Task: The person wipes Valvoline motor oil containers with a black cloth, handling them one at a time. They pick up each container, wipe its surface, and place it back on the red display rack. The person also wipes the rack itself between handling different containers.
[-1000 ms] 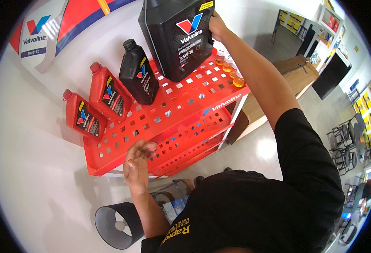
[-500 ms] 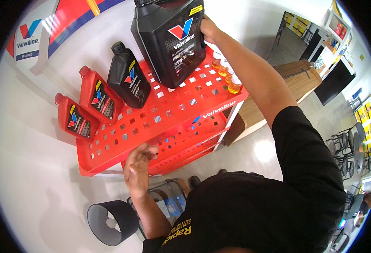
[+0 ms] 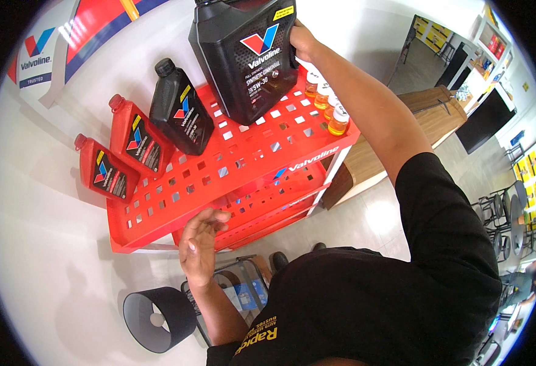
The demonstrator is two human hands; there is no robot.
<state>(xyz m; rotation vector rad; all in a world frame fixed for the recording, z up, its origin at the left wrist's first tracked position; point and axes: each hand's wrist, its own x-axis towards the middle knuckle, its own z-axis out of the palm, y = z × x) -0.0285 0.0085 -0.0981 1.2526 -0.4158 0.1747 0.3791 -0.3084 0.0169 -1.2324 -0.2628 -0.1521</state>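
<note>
At the top of the red cart (image 3: 170, 201), my right hand (image 3: 302, 41) grips the side handle of a large black motor oil jug (image 3: 243, 67); its fingers are partly hidden behind the jug. The jug stands upright on the perforated top tray. My left hand (image 3: 202, 247) hovers by the cart's front edge, fingers loosely curled and apart, holding nothing. Left of the jug are a smaller black oil bottle (image 3: 184, 113), a red oil bottle (image 3: 140, 140) and another, shorter red bottle (image 3: 105, 171). Several small jars of amber liquid (image 3: 338, 122) line the tray's right end.
A wooden counter (image 3: 371, 158) stands right of the cart. Below my left hand are a black lampshade (image 3: 161, 320) and a dark-framed glass table (image 3: 243, 290). Round tables and chairs (image 3: 505, 213) stand far right, with a person (image 3: 524, 283) below them.
The view has shifted slightly, so the smaller bottles and the cart's left end appear a little further left. Both hands keep nearly the same pose, the right one still on the jug.
</note>
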